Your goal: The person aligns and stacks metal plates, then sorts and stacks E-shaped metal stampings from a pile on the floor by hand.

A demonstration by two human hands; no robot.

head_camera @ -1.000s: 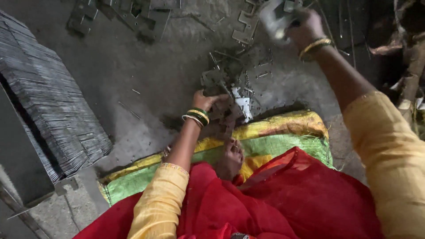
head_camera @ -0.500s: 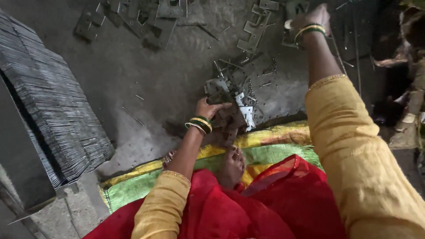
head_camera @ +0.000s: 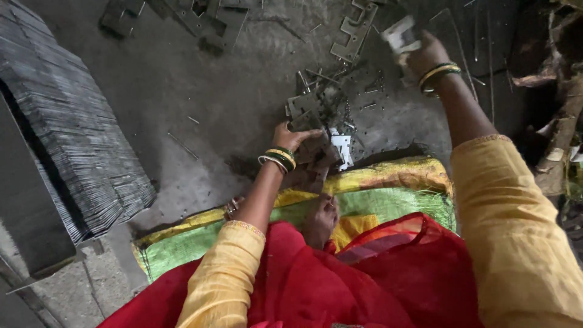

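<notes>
I sit on the floor in yellow sleeves and red cloth. My left hand (head_camera: 290,136), with bangles at the wrist, grips flat grey metal pieces in a small pile (head_camera: 322,109) just ahead of my foot (head_camera: 320,217). My right hand (head_camera: 419,53) is stretched out far ahead to the right and holds a pale, blurred metal piece (head_camera: 399,35) above the floor. More cut metal plates (head_camera: 355,30) lie beyond the pile.
A tall slanted stack of thin dark metal sheets (head_camera: 73,133) fills the left side. Loose plates (head_camera: 200,18) lie at the top. A yellow and green mat (head_camera: 388,182) lies under me. Wood and debris (head_camera: 565,121) crowd the right edge.
My right hand has swung from the top edge down and to the right, still holding the pale piece. The left hand stays on the pile. The view has shifted slightly.
</notes>
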